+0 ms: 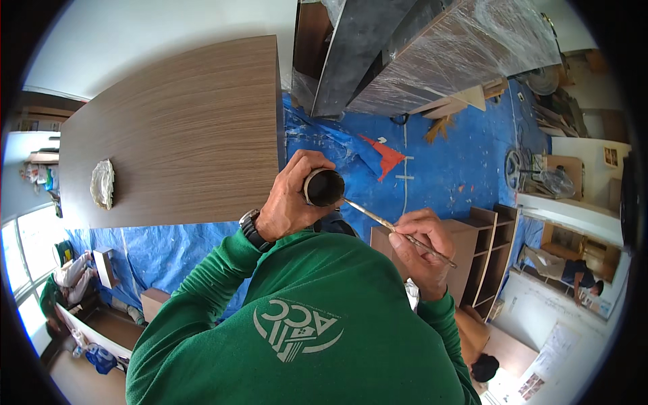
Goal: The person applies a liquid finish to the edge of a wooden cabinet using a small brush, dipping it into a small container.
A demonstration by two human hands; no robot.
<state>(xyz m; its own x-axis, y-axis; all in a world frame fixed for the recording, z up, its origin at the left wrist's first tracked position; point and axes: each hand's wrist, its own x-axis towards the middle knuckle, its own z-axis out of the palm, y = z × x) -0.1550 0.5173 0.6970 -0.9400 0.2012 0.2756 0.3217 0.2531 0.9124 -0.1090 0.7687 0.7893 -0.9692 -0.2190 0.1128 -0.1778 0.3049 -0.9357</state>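
Left hand [290,196] curls closed round a dark open cup [324,187], mid-view; right hand [423,246] pinches a thin brush [374,217], long axis slanting up-left to cup's right rim; tip nearer left hand; contact unclear.

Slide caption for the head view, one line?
Left hand holds an open cup, right hand a thin stick, above blue floor sheeting.
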